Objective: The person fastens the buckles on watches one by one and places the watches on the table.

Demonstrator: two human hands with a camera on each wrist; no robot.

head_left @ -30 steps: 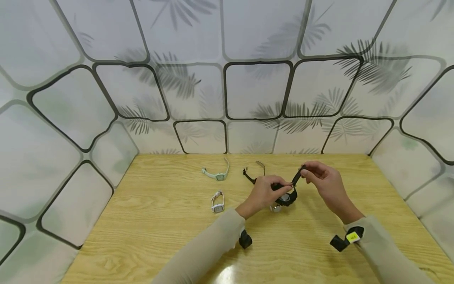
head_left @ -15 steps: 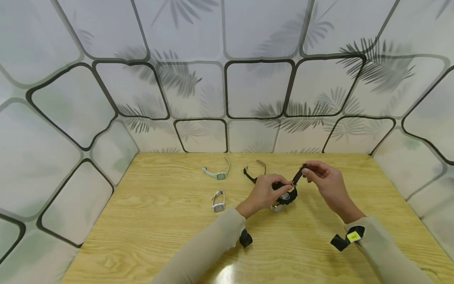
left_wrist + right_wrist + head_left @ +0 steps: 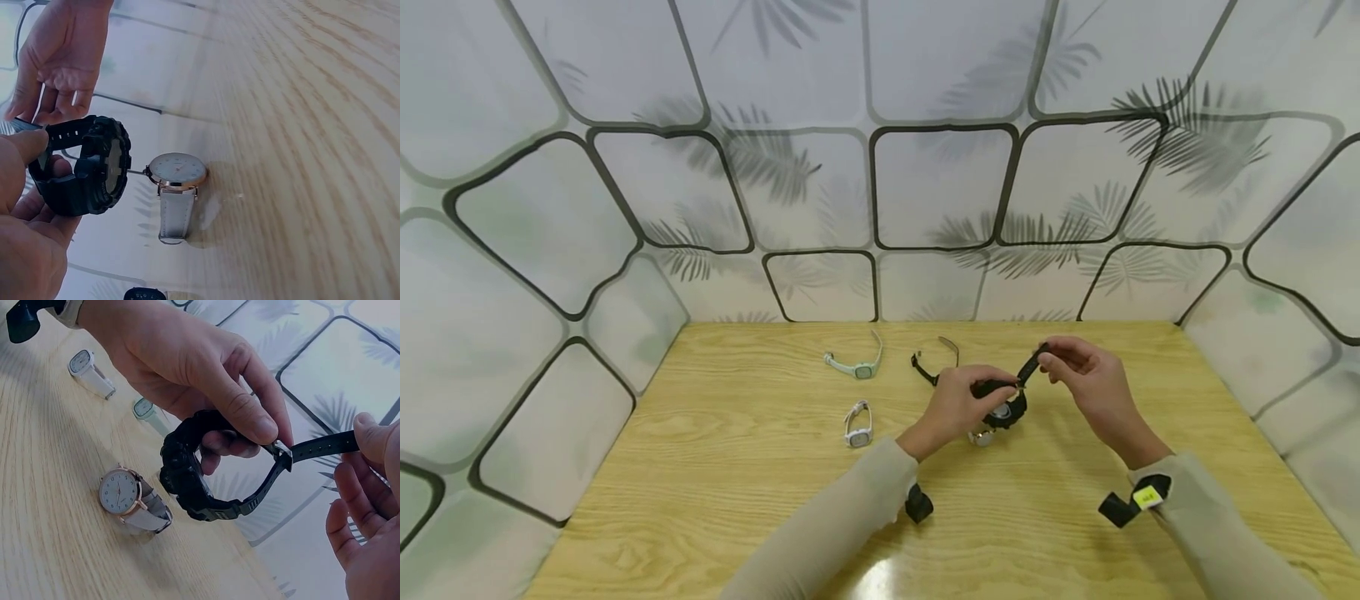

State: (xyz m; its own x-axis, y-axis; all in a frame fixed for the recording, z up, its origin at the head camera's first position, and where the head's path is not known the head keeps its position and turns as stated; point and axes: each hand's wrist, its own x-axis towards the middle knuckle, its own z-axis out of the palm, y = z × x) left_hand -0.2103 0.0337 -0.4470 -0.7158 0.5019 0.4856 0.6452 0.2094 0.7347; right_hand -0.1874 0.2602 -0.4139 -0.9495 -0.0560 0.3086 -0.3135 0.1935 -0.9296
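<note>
A chunky black wristwatch (image 3: 187, 469) hangs above the table between both hands, its strap threaded through the metal buckle (image 3: 280, 450). My left hand (image 3: 958, 404) pinches the strap at the buckle, some fingers inside the loop. With thumb and forefinger, my right hand (image 3: 1090, 383) grips the free strap end (image 3: 325, 445), drawn out straight from the buckle. Below the held watch stands a rose-gold watch (image 3: 178, 170) with a pale dial and a light grey strap. In the left wrist view the black watch's face is turned toward the rose-gold one.
On the wooden table (image 3: 737, 467), a mint-green watch (image 3: 863, 370) lies at the back left, a white watch (image 3: 858, 437) nearer the front. A thin black watch (image 3: 925, 367) lies behind my left hand, partly hidden. Patterned fabric walls (image 3: 940, 192) enclose the back and sides.
Both hands keep their hold on the black watch and its strap, with hardly any motion. The whole head view shifts very slightly.
</note>
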